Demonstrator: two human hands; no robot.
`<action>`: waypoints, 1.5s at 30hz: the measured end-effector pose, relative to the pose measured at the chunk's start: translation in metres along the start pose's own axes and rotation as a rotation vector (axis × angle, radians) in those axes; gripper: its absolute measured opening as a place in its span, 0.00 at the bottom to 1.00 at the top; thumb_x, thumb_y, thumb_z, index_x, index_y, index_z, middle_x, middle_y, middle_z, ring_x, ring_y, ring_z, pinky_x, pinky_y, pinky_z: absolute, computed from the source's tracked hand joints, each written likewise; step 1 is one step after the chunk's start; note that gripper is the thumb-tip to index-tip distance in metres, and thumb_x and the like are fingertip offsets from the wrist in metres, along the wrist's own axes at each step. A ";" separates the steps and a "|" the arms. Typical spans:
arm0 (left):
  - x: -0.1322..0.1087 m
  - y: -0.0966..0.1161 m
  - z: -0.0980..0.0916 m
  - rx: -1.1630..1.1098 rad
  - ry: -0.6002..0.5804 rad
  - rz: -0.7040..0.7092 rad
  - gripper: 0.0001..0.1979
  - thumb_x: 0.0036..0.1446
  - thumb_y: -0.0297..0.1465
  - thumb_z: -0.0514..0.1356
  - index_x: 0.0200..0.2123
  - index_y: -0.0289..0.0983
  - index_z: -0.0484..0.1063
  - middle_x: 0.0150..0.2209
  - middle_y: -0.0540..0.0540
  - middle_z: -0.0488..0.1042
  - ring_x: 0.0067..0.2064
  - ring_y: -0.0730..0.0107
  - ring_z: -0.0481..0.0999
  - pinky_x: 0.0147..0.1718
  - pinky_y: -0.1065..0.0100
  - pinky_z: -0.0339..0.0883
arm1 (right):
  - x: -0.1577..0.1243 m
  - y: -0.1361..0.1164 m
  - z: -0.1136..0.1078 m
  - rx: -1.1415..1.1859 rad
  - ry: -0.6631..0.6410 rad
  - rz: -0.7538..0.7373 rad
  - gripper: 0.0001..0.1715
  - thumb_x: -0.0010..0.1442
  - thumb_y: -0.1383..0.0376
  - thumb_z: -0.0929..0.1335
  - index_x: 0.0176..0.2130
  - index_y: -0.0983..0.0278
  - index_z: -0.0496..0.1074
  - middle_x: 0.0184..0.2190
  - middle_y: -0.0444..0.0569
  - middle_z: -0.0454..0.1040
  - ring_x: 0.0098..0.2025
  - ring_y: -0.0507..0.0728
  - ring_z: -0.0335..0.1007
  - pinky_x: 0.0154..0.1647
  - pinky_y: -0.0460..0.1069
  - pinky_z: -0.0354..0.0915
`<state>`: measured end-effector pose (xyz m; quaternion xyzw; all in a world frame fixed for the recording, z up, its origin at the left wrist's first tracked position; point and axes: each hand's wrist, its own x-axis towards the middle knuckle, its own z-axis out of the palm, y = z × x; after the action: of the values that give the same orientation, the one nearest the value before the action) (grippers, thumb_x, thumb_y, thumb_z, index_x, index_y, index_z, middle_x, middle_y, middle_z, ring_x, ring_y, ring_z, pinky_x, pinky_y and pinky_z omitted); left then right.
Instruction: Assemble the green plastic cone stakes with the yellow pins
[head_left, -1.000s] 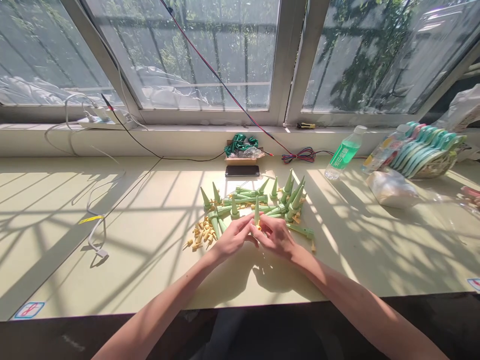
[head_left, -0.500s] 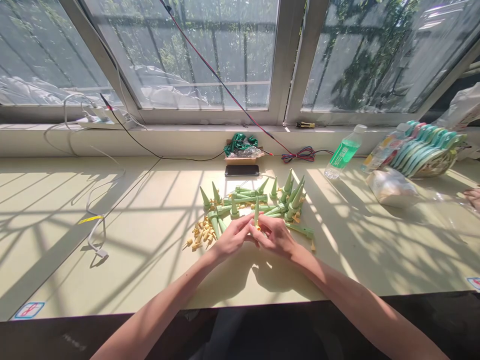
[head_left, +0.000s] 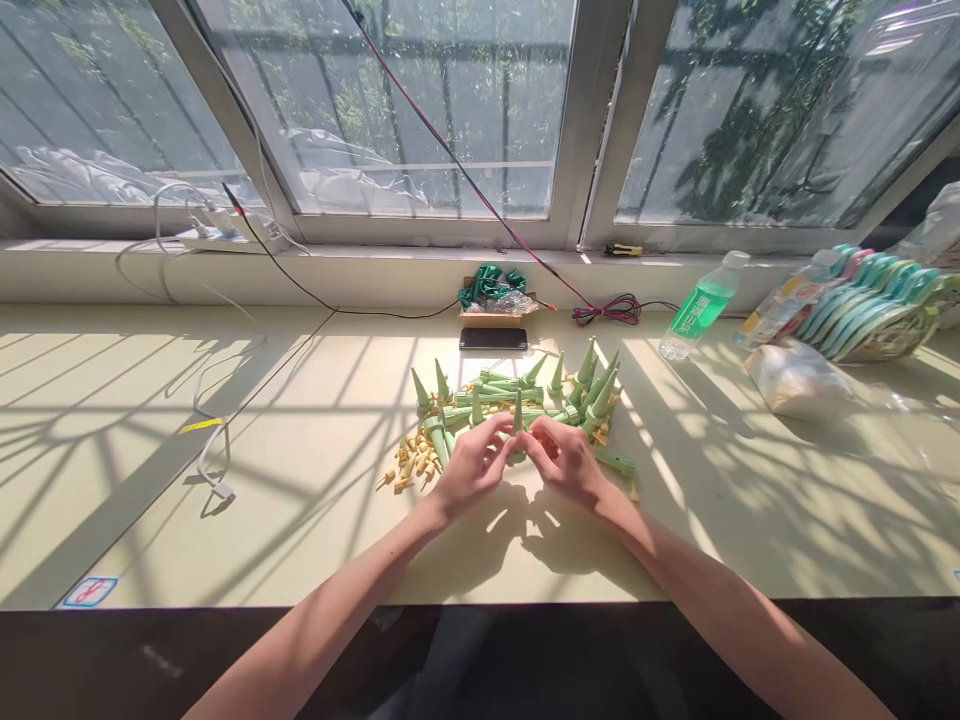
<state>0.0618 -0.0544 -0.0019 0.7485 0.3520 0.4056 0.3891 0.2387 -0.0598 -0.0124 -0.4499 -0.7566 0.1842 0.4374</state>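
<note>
A pale green cone-shaped plastic spike (head_left: pixel 517 412) points upward between my two hands, over the front of the pile. My left hand (head_left: pixel 477 462) has thumb and fingers closed on its left side. My right hand (head_left: pixel 568 460) pinches near its lower right side; those fingertips partly hide what they touch. Behind both hands, more green spikes (head_left: pixel 510 394) lie or stand in a loose heap. Small yellow plastic nozzle-like pieces (head_left: pixel 411 458) are piled left of my left hand, with a few scattered among the spikes.
A black phone (head_left: pixel 493 339) lies behind the heap, before a small box of green material (head_left: pixel 491 292). On the right are a green-labelled bottle (head_left: pixel 699 310), a plastic-wrapped bundle (head_left: pixel 796 378) and several coloured hangers (head_left: pixel 870 300). A white cable (head_left: pixel 214 450) trails across the left.
The yellow piece seen at the spike's base is no longer visible there. My fingers have shifted around the spike, and the view has turned slightly left.
</note>
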 end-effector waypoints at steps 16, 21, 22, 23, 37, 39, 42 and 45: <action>-0.004 -0.010 0.004 0.447 -0.067 0.122 0.05 0.64 0.28 0.54 0.35 0.35 0.69 0.29 0.46 0.71 0.28 0.69 0.68 0.31 0.68 0.63 | 0.002 0.008 0.000 -0.149 0.175 0.086 0.25 0.71 0.58 0.56 0.24 0.60 0.63 0.17 0.44 0.59 0.19 0.53 0.53 0.22 0.50 0.49; -0.002 -0.015 0.006 0.459 -0.018 0.087 0.05 0.64 0.29 0.55 0.36 0.35 0.70 0.32 0.44 0.73 0.32 0.66 0.71 0.35 0.65 0.66 | 0.001 0.009 0.003 -0.143 0.166 0.065 0.25 0.71 0.58 0.57 0.23 0.61 0.60 0.17 0.42 0.58 0.19 0.51 0.52 0.22 0.49 0.48; -0.002 -0.015 0.006 0.453 -0.011 0.077 0.05 0.64 0.29 0.55 0.37 0.35 0.70 0.34 0.43 0.74 0.32 0.65 0.71 0.36 0.64 0.67 | 0.001 0.009 0.004 -0.139 0.168 0.062 0.25 0.71 0.58 0.57 0.23 0.61 0.59 0.17 0.41 0.58 0.19 0.51 0.52 0.22 0.48 0.48; -0.002 -0.015 0.006 0.444 -0.007 0.070 0.06 0.64 0.28 0.55 0.39 0.35 0.71 0.35 0.42 0.75 0.33 0.65 0.72 0.36 0.64 0.68 | 0.001 0.010 0.004 -0.136 0.172 0.060 0.25 0.71 0.57 0.57 0.23 0.61 0.58 0.17 0.41 0.58 0.19 0.51 0.52 0.22 0.48 0.48; -0.002 -0.006 -0.010 0.576 0.284 0.219 0.11 0.66 0.35 0.56 0.46 0.36 0.73 0.41 0.42 0.79 0.21 0.77 0.67 0.27 0.70 0.66 | 0.003 0.015 0.007 -0.068 0.204 0.052 0.25 0.72 0.57 0.55 0.27 0.61 0.66 0.16 0.44 0.60 0.18 0.54 0.54 0.21 0.51 0.51; -0.002 -0.003 -0.027 0.643 0.417 0.224 0.10 0.65 0.34 0.56 0.40 0.35 0.74 0.37 0.43 0.79 0.22 0.76 0.68 0.26 0.71 0.64 | 0.003 0.017 0.008 -0.068 0.215 0.028 0.26 0.72 0.58 0.55 0.26 0.60 0.65 0.17 0.44 0.60 0.18 0.54 0.54 0.21 0.51 0.51; -0.007 -0.001 -0.059 0.703 0.553 0.082 0.12 0.64 0.35 0.56 0.37 0.35 0.75 0.32 0.44 0.79 0.24 0.72 0.70 0.29 0.70 0.65 | 0.003 0.021 0.010 -0.055 0.232 0.006 0.26 0.73 0.56 0.55 0.26 0.60 0.65 0.17 0.45 0.61 0.18 0.54 0.54 0.21 0.51 0.51; -0.018 -0.005 -0.089 0.695 0.483 -0.135 0.11 0.60 0.36 0.57 0.33 0.35 0.76 0.32 0.45 0.80 0.24 0.72 0.70 0.30 0.69 0.65 | 0.003 0.023 0.011 -0.052 0.237 -0.011 0.27 0.73 0.55 0.55 0.26 0.61 0.65 0.16 0.43 0.60 0.18 0.53 0.54 0.21 0.50 0.51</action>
<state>-0.0254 -0.0407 0.0209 0.6940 0.5968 0.4001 0.0456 0.2403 -0.0438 -0.0323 -0.4756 -0.7065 0.1078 0.5129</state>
